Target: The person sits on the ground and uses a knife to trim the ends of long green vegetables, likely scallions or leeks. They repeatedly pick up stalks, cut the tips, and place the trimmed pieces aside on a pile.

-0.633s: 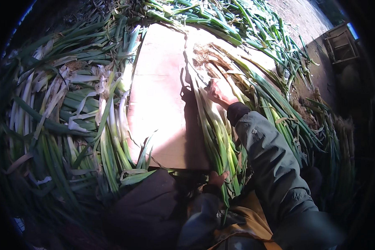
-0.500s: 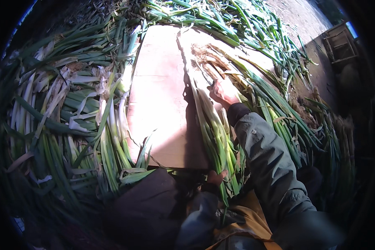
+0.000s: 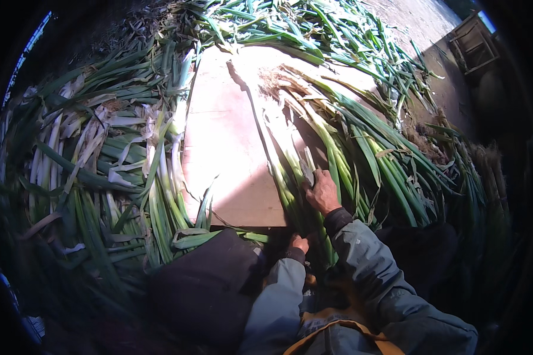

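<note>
Long green onions (image 3: 281, 183) lie lengthwise on the right side of a pale board (image 3: 219, 130), their roots at its far part and green tops hanging over the near edge. My left hand (image 3: 298, 242) is closed on the green tops at that edge. Higher and to the right, my right hand (image 3: 321, 192) is closed among the stalks; a short pale, flat piece sticks up from its fingers, too unclear to tell whether stalk or blade. A further bundle of onions (image 3: 385, 165) fans out to the right of my hands.
Heaped onion plants (image 3: 89, 165) cover the left side, with more leaves (image 3: 290, 23) behind the board. A wooden crate (image 3: 472, 44) stands at the back right on the ground (image 3: 420, 29). Dark-clad knees (image 3: 207, 290) flank my forearms at the front.
My right hand has moved well down along the stalks toward the board's near edge. My left hand has shifted slightly up and left, staying closed on the tops.
</note>
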